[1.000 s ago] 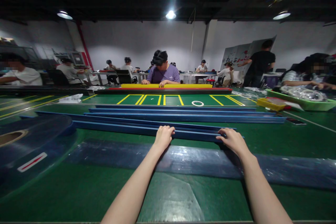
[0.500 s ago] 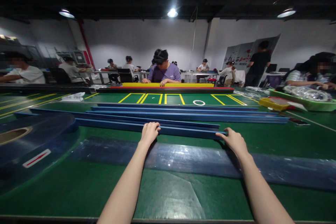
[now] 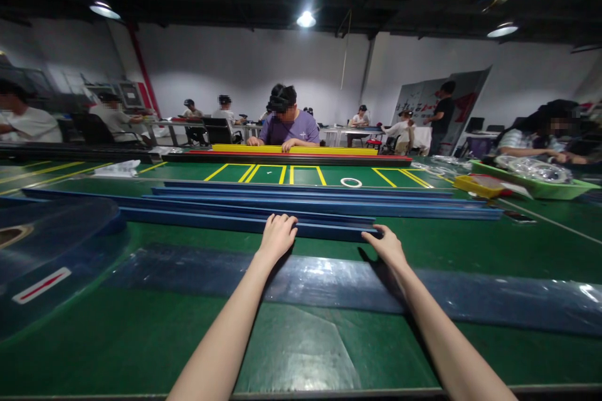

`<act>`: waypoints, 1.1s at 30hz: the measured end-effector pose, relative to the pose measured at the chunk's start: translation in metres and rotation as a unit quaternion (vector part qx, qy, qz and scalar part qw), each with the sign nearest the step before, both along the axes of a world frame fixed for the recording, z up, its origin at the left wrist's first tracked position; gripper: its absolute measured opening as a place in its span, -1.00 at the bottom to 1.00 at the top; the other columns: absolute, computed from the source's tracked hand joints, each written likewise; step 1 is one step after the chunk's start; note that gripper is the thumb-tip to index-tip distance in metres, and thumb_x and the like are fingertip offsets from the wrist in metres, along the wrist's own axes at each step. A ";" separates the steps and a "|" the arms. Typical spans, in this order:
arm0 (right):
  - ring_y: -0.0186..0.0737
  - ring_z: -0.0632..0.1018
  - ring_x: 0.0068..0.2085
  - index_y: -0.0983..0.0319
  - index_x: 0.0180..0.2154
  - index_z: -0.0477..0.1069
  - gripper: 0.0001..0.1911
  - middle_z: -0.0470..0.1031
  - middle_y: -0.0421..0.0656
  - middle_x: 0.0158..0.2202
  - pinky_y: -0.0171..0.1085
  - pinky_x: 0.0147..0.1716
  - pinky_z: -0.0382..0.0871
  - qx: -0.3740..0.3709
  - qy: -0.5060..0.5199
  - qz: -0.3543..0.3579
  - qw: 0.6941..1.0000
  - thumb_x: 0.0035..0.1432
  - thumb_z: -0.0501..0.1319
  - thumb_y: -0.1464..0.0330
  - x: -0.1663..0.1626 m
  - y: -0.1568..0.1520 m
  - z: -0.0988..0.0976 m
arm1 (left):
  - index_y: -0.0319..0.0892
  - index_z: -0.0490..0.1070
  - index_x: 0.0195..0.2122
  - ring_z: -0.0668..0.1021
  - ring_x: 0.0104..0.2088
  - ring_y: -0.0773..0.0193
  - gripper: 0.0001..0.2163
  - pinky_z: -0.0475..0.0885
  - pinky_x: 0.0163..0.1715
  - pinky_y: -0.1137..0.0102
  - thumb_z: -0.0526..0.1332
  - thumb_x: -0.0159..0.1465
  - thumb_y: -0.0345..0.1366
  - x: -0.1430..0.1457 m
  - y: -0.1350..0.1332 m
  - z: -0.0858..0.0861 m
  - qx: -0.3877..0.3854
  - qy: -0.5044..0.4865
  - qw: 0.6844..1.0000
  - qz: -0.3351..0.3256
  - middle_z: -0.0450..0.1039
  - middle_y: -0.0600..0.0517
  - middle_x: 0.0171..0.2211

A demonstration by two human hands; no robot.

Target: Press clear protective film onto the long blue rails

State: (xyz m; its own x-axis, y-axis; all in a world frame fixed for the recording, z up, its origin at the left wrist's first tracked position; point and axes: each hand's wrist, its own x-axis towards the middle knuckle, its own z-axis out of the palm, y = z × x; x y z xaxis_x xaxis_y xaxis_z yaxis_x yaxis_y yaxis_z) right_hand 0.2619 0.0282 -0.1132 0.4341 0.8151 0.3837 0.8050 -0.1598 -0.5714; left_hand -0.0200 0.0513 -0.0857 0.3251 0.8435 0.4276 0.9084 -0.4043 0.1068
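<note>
A long blue channel strip (image 3: 329,230) with raised walls lies across the green table in front of me. My left hand (image 3: 278,239) bends over its near wall, with the fingertips behind the edge. At the strip's right end is my right hand (image 3: 388,245), thumb and fingers curled about the end. Directly behind lie more blue channel strips (image 3: 437,208), roughly parallel. Nearer to me, a flat clear plastic strip (image 3: 329,270) runs under both forearms. On the left, a large roll of clear plastic (image 3: 89,244) with a red-and-white label overlaps the blue strip's far-left part.
Across the table a person in a purple shirt (image 3: 294,128) handles a yellow strip (image 3: 329,150). A white ring (image 3: 350,182) lies beyond the blue strips. At right are a yellow tray (image 3: 477,187), a green basin (image 3: 540,187) and a phone (image 3: 520,217).
The near blue strip has slid left, my right hand moving with its end. My left hand has shifted right along it, so the hands are closer together. The view has turned slightly.
</note>
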 end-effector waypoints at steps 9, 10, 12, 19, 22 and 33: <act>-0.10 0.47 -0.10 0.28 0.07 0.20 -0.44 0.46 0.02 -0.12 -0.24 -0.18 0.31 -0.082 0.005 0.135 0.987 0.03 0.12 0.23 -0.046 -0.016 0.010 | -0.23 0.33 -0.06 0.40 -0.14 0.12 -0.73 0.25 -0.06 0.25 0.05 0.23 -0.34 0.013 -0.004 -0.016 0.044 0.041 0.998 -0.009 0.39 -0.12 -0.18; -0.09 0.48 -0.13 0.29 0.09 0.17 -0.44 0.47 0.03 -0.14 -0.24 -0.19 0.31 -0.086 -0.023 0.140 0.986 0.05 0.10 0.24 -0.048 -0.018 0.012 | -0.24 0.32 -0.05 0.39 -0.13 0.10 -0.72 0.25 -0.05 0.24 0.07 0.21 -0.35 0.014 -0.005 -0.019 0.054 0.042 0.998 -0.005 0.38 -0.13 -0.18; -0.07 0.50 -0.19 0.33 0.11 0.12 -0.44 0.48 0.06 -0.20 -0.23 -0.24 0.29 -0.087 -0.087 0.128 0.984 0.10 0.06 0.26 -0.048 -0.022 0.014 | -0.22 0.31 -0.04 0.38 -0.11 0.10 -0.71 0.23 -0.02 0.21 0.08 0.19 -0.36 0.015 -0.006 -0.022 0.072 0.040 0.997 -0.004 0.36 -0.13 -0.17; -0.21 0.44 -0.32 0.25 -0.28 0.31 -0.74 0.44 -0.09 -0.34 -0.29 -0.33 0.26 0.006 -0.086 0.169 0.982 0.09 0.06 0.20 -0.031 -0.027 0.030 | -0.18 0.36 -0.10 0.41 -0.19 0.13 -0.75 0.29 -0.12 0.24 0.04 0.21 -0.36 0.015 -0.005 -0.019 0.067 0.040 0.997 -0.008 0.38 -0.11 -0.24; -0.31 0.40 -0.44 0.22 -0.41 0.33 -0.75 0.41 -0.21 -0.49 -0.35 -0.44 0.24 -0.080 0.008 0.301 0.950 0.00 0.14 0.15 -0.029 -0.029 0.035 | -0.17 0.40 -0.15 0.42 -0.23 0.14 -0.76 0.30 -0.17 0.27 0.00 0.24 -0.36 0.015 -0.008 -0.015 0.052 0.056 0.997 0.002 0.40 -0.10 -0.28; -0.41 0.29 -0.52 0.25 -0.53 0.31 -0.81 0.31 -0.32 -0.60 -0.42 -0.56 0.08 -0.228 0.039 0.373 0.898 -0.23 0.30 0.35 -0.038 -0.030 0.027 | -0.17 0.40 -0.13 0.39 -0.13 0.15 -0.78 0.26 -0.16 0.29 0.03 0.27 -0.30 0.011 -0.022 0.003 0.044 0.018 0.998 -0.033 0.39 -0.07 -0.15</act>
State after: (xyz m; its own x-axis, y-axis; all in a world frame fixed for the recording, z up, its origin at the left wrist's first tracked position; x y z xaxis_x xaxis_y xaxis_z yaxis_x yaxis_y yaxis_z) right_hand 0.2241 -0.0021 -0.0866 -0.2878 0.9550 -0.0712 0.7449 0.1765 -0.6435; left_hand -0.0088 0.0290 -0.0830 0.3946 0.7798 0.4859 0.8824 -0.4691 0.0362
